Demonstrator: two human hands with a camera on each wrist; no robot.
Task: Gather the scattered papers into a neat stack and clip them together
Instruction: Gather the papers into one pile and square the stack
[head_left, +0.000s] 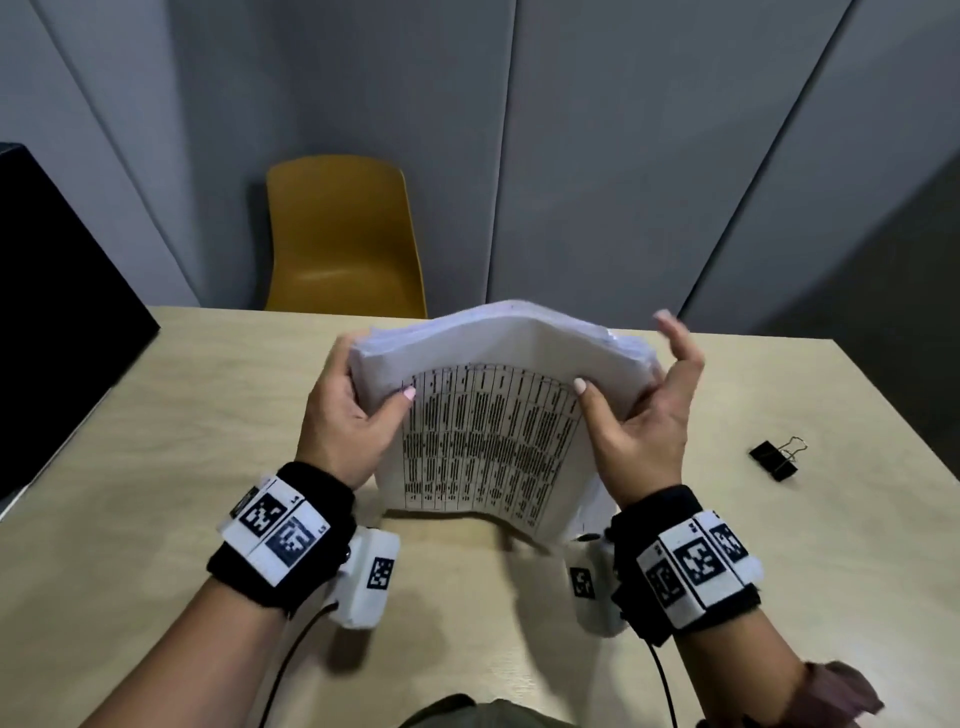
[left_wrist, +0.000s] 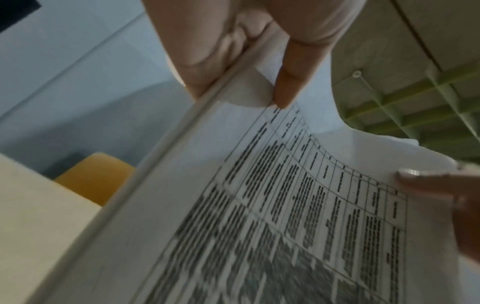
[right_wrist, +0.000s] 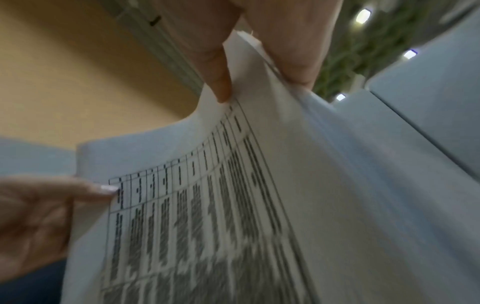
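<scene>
A thick stack of white papers (head_left: 488, 431) stands upright on its bottom edge on the table, with a printed table facing me and the top bowed. My left hand (head_left: 363, 400) grips its left edge, thumb on the front sheet and fingers behind. My right hand (head_left: 639, 410) holds the right edge, thumb pressed on the front and some fingers raised. The left wrist view shows the left hand (left_wrist: 233, 51) pinching the papers (left_wrist: 285, 205). The right wrist view shows the right hand (right_wrist: 259, 41) pinching the papers (right_wrist: 233, 205). A black binder clip (head_left: 774, 460) lies on the table, right of my right hand.
The light wooden table (head_left: 156, 415) extends to both sides of the stack. A yellow chair (head_left: 343, 234) stands behind the far edge, against grey wall panels. A large black object (head_left: 52, 312) sits at the table's left side.
</scene>
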